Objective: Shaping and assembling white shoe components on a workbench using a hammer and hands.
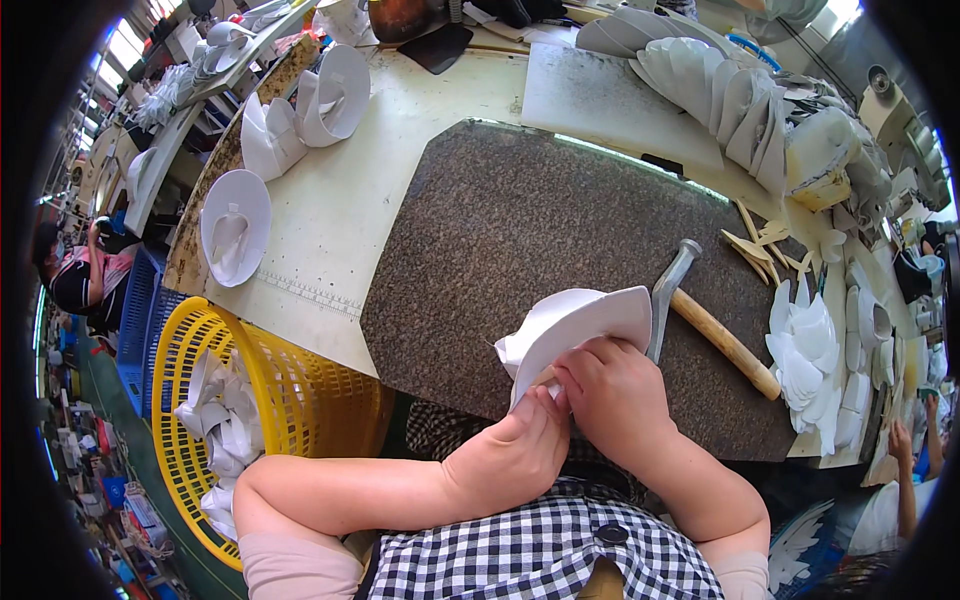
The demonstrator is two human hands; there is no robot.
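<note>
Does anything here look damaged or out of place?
Yes: the cream tabletop is blotched brown along its left edge, which looks worn against the paler surface. Thin yellowish strips lie untidily crisscrossed near the wooden-handled metal hammer.

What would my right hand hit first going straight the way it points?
The white curved piece, which your right hand is touching; beyond it likely the dark speckled slab, though depth is unclear.
</note>
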